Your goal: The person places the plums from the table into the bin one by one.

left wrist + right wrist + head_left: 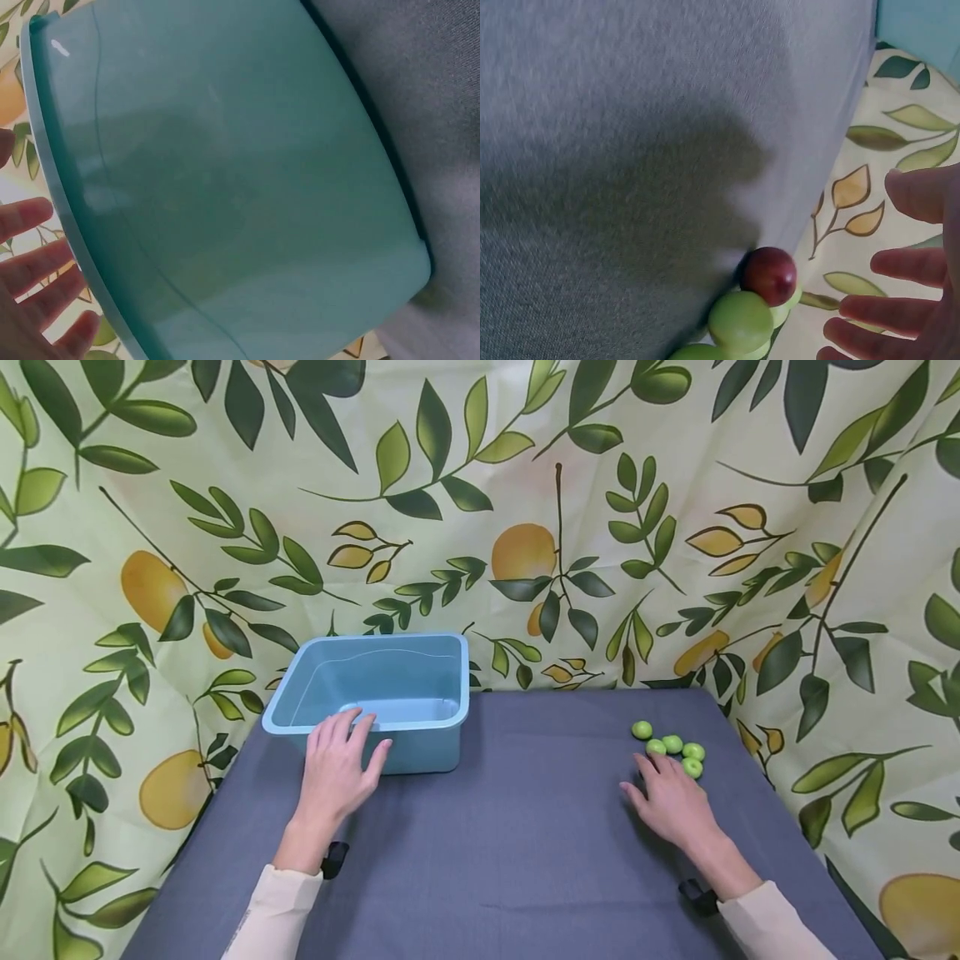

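A light-blue plastic tub (405,747) stands at the back left. My left hand (337,768) is over its front rim, fingers spread and holding nothing. The left wrist view shows the fingertips beside the rim and the tub's front wall (225,172). On the right lie several small green apple-like fruits (672,744) in a loose cluster. Close at their near side, my right hand (671,802) hovers with relaxed, parted fingers and an empty palm. One dark red fruit (769,276) shows against the green ones (740,322) in the right wrist view.
A grey-blue cloth (525,835) covers the table under both hands. Behind it and at the sides hangs a curtain (450,568) printed with leaves and fruit. A black band (699,897) sits at the right wrist, another (335,860) at the left.
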### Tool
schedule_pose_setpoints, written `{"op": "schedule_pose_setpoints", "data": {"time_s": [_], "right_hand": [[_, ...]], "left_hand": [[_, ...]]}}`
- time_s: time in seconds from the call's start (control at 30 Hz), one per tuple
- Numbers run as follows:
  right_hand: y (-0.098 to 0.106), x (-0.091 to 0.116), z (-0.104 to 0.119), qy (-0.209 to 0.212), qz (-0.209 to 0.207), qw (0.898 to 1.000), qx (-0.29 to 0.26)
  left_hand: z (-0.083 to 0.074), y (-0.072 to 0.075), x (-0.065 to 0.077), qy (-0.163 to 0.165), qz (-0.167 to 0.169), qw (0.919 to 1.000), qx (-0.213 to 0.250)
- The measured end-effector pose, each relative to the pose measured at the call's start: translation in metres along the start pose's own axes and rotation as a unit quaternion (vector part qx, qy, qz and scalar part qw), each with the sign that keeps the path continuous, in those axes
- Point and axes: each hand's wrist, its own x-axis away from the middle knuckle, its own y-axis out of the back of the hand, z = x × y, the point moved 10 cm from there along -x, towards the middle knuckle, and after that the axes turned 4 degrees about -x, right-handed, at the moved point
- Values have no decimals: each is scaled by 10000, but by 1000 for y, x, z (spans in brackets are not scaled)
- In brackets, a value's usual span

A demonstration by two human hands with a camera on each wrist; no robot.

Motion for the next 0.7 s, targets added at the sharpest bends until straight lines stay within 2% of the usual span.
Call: {"op": "schedule_pose_setpoints", "data": {"time_s": [0.5,0.7], "right_hand": [[-9,-13,-29,-304,106,9995,-67],[-16,-14,-36,-361,200,9991,-49]], "left_hand": [[23,-5,-4,570,285,9976,-260],[26,-8,-8,809,607,9940,-421]]}}
